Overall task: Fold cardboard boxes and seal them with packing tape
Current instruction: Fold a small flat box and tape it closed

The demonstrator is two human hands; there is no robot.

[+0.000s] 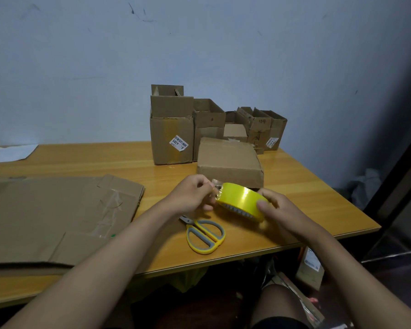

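Note:
A yellow roll of packing tape (241, 200) is held above the wooden table (306, 191), in front of a closed, flat cardboard box (228, 160). My right hand (277, 210) grips the roll from its right side, thumb on the outer face. My left hand (192, 197) pinches the loose clear end of the tape at the roll's left edge. A flattened cardboard box (52, 217) lies on the table at the left. Yellow and grey scissors (204, 233) rest on the table just below my hands.
Several upright open cardboard boxes (173, 136) stand at the back against the wall. A white sheet of paper (10, 153) lies at the far left. The table's right edge drops off beside a dark frame; more items sit on the floor beneath.

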